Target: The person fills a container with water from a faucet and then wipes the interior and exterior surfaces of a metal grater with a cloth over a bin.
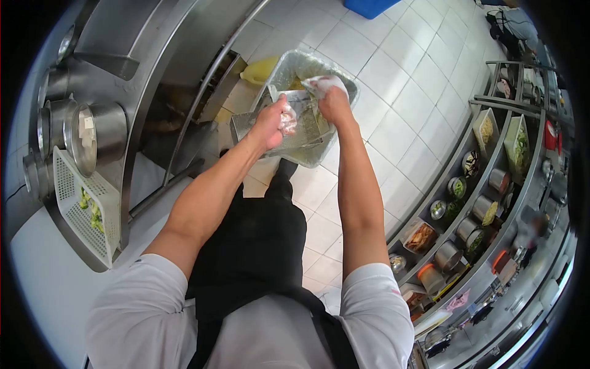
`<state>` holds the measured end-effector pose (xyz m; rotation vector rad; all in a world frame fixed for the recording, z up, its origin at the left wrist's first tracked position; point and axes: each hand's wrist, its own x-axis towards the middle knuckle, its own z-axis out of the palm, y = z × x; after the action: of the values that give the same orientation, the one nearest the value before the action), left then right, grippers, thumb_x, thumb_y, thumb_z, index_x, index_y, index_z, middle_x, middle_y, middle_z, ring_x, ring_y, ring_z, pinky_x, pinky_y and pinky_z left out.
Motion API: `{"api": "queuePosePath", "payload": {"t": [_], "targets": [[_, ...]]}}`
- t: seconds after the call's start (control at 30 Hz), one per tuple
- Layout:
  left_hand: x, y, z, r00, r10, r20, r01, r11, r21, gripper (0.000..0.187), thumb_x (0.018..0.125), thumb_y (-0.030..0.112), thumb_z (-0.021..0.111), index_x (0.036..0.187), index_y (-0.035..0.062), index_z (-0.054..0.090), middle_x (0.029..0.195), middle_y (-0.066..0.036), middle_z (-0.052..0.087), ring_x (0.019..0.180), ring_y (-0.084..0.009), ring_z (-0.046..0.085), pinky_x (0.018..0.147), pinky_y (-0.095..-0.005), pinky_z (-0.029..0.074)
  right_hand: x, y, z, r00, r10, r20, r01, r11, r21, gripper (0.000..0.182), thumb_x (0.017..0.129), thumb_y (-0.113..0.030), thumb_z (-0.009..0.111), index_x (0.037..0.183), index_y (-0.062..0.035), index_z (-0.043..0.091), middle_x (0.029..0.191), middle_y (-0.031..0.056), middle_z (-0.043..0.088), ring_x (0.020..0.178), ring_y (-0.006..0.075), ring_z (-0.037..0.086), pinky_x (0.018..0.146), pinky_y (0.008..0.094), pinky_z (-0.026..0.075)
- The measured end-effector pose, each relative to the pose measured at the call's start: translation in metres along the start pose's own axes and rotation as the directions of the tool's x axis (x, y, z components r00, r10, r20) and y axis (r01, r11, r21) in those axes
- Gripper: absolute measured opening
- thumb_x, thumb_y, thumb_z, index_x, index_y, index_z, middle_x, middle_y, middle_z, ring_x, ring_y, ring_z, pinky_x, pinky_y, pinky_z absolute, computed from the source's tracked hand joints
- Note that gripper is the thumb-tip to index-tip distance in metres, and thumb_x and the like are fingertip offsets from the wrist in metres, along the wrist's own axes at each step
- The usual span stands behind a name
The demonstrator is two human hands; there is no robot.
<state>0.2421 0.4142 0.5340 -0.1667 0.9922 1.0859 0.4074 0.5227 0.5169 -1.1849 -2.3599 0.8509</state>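
Note:
Both my hands are held out over a plastic tub [312,157] lined with clear film, standing on the floor. My left hand [270,123] is closed around crumpled clear plastic [287,119], with the thumb pointing away from me. To its right, my right hand [335,104] is closed on a crumpled whitish plastic piece [321,85] that bunches out past the fingers. Below the hands, a metal tray [299,132] leans tilted in the tub, and a mesh-like metal piece [243,126] juts out over its left side. Some yellowish matter lies at the tub's far end.
Beside the tub lies a yellow container [260,70]. A steel counter [160,49] on the left carries pots [107,132] and a white basket [83,184] with green pieces. On the right, a steel rack [424,270] holds several food containers. A blue bin [371,6] stands farther off.

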Motion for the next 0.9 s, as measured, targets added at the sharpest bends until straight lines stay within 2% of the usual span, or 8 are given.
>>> {"api": "queuePosePath", "payload": {"t": [0.13, 0.23, 0.37, 0.47, 0.6, 0.7, 0.77, 0.9], "targets": [[-0.001, 0.003, 0.0, 0.99, -0.016, 0.143, 0.009, 0.999, 0.046, 0.039, 0.102, 0.041, 0.047, 0.073, 0.0152, 0.045, 0.061, 0.003, 0.04, 0.05, -0.0116, 0.038, 0.045, -0.0288, 0.028, -0.013, 0.01, 0.006, 0.994, 0.048, -0.102, -0.049, 0.999, -0.015, 0.042, 0.073, 0.003, 0.056, 0.109, -0.0127, 0.071, 0.11, 0.0182, 0.063, 0.106, 0.0391, 0.057, 0.092, 0.0432, 0.047], [-0.002, 0.002, 0.011, 0.997, 0.003, 0.079, -0.026, 0.956, 0.293, 0.038, 0.102, 0.042, 0.047, 0.074, 0.0158, 0.045, 0.059, 0.003, 0.038, 0.046, -0.0116, 0.036, 0.043, -0.0302, 0.028, -0.044, 0.01, -0.007, 0.989, 0.098, -0.109, -0.103, 0.994, -0.035, 0.042, 0.072, 0.003, 0.056, 0.109, -0.0123, 0.07, 0.11, 0.019, 0.062, 0.106, 0.0395, 0.057, 0.092, 0.0433, 0.047], [0.01, 0.006, 0.0, 0.958, -0.137, 0.251, 0.009, 0.893, 0.451, 0.037, 0.101, 0.042, 0.049, 0.077, 0.0143, 0.05, 0.062, 0.005, 0.042, 0.049, -0.0102, 0.04, 0.044, -0.0289, 0.033, -0.055, 0.0, -0.006, 0.986, 0.124, -0.114, -0.121, 0.992, 0.029, 0.042, 0.072, 0.003, 0.057, 0.11, -0.0091, 0.069, 0.11, 0.0197, 0.063, 0.107, 0.0389, 0.057, 0.093, 0.043, 0.047], [0.014, 0.003, 0.002, 0.983, 0.044, 0.18, -0.152, 0.749, 0.645, 0.034, 0.101, 0.039, 0.049, 0.081, 0.0123, 0.052, 0.062, 0.004, 0.042, 0.048, -0.0095, 0.039, 0.042, -0.0284, 0.032, -0.037, -0.007, 0.002, 0.973, 0.118, -0.2, -0.085, 0.983, 0.164, 0.043, 0.073, 0.002, 0.06, 0.115, -0.0075, 0.067, 0.11, 0.0208, 0.065, 0.107, 0.0384, 0.058, 0.095, 0.0426, 0.045], [0.017, 0.014, 0.006, 0.984, 0.082, 0.156, -0.168, 0.705, 0.689, 0.034, 0.101, 0.039, 0.048, 0.085, 0.0099, 0.052, 0.065, 0.003, 0.044, 0.048, -0.0085, 0.038, 0.042, -0.0273, 0.032, -0.035, -0.031, 0.029, 0.963, 0.188, -0.193, -0.139, 0.96, 0.242, 0.04, 0.075, 0.0, 0.061, 0.114, -0.0059, 0.066, 0.112, 0.0213, 0.063, 0.107, 0.0394, 0.058, 0.094, 0.0432, 0.045], [0.019, 0.022, 0.002, 0.984, 0.041, 0.171, -0.145, 0.744, 0.653, 0.036, 0.102, 0.041, 0.045, 0.088, 0.0086, 0.053, 0.067, 0.002, 0.045, 0.049, -0.0086, 0.039, 0.042, -0.0266, 0.033, -0.035, -0.037, 0.04, 0.974, 0.115, -0.197, -0.133, 0.988, -0.081, 0.035, 0.078, -0.003, 0.061, 0.113, -0.006, 0.066, 0.112, 0.0211, 0.062, 0.108, 0.0396, 0.056, 0.092, 0.0437, 0.045], [0.018, 0.018, 0.01, 0.99, 0.027, 0.14, -0.109, 0.783, 0.612, 0.037, 0.102, 0.041, 0.044, 0.089, 0.0078, 0.053, 0.067, 0.002, 0.045, 0.049, -0.0086, 0.04, 0.042, -0.0261, 0.033, -0.035, -0.04, 0.05, 0.924, 0.221, -0.312, -0.248, 0.967, -0.049, 0.037, 0.079, -0.003, 0.058, 0.114, -0.0072, 0.066, 0.113, 0.0212, 0.06, 0.109, 0.0396, 0.054, 0.091, 0.0439, 0.045], [0.02, 0.007, 0.006, 0.991, 0.122, 0.057, -0.129, 0.749, 0.65, 0.039, 0.103, 0.042, 0.042, 0.091, 0.0072, 0.055, 0.065, 0.001, 0.045, 0.047, -0.0088, 0.039, 0.04, -0.026, 0.033, -0.044, -0.045, 0.064, 0.906, 0.233, -0.353, -0.225, 0.972, 0.064, 0.041, 0.075, 0.0, 0.056, 0.114, -0.0063, 0.065, 0.114, 0.0224, 0.06, 0.108, 0.0401, 0.054, 0.092, 0.0432, 0.045]]}}
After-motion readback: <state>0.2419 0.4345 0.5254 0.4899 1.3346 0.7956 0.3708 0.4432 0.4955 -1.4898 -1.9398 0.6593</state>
